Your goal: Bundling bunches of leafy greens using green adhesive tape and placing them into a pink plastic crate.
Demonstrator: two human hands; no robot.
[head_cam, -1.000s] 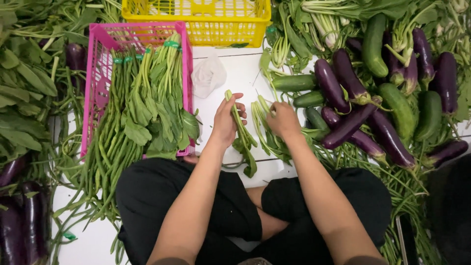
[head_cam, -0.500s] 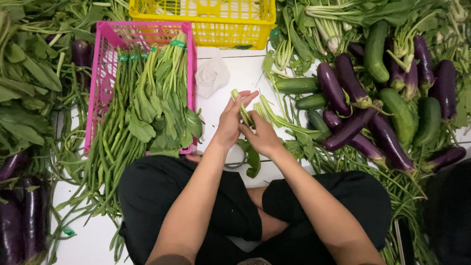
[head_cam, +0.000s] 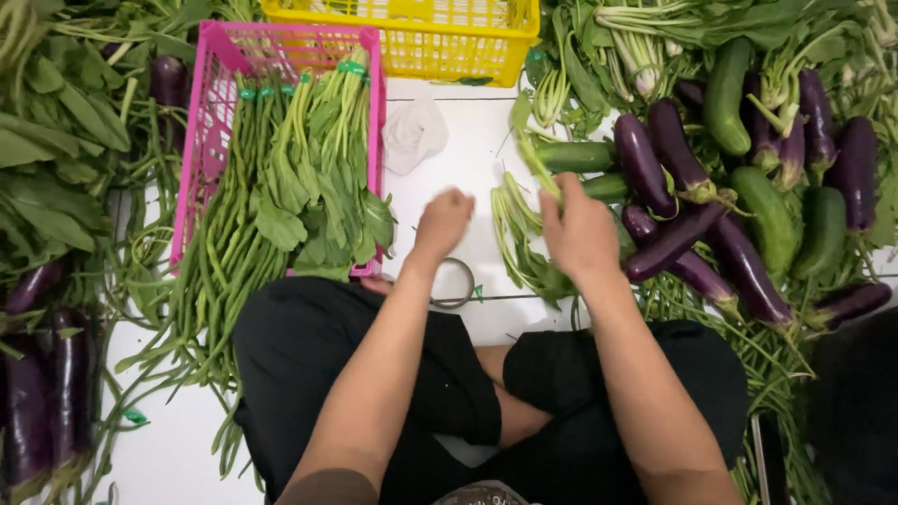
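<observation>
My right hand (head_cam: 578, 229) is closed around a leafy green stalk (head_cam: 535, 164) that rises from a small pile of greens (head_cam: 516, 234) on the white floor. My left hand (head_cam: 443, 222) hovers curled and holding nothing, just right of the pink basket (head_cam: 213, 122). That basket holds tied bundles of long beans (head_cam: 234, 234) and leafy greens (head_cam: 323, 187). A roll of tape (head_cam: 456, 283) lies on the floor below my left wrist.
A yellow basket (head_cam: 412, 37) stands at the back. Purple eggplants (head_cam: 673, 238) and cucumbers (head_cam: 730, 93) are heaped at the right, more greens and eggplants (head_cam: 37, 393) at the left. A crumpled white bag (head_cam: 413, 131) lies between the baskets. My crossed legs (head_cam: 374, 374) fill the foreground.
My hands were together on one green stalk; they have parted. The right hand moved right onto the pile of greens, the left stays near the basket with nothing in it.
</observation>
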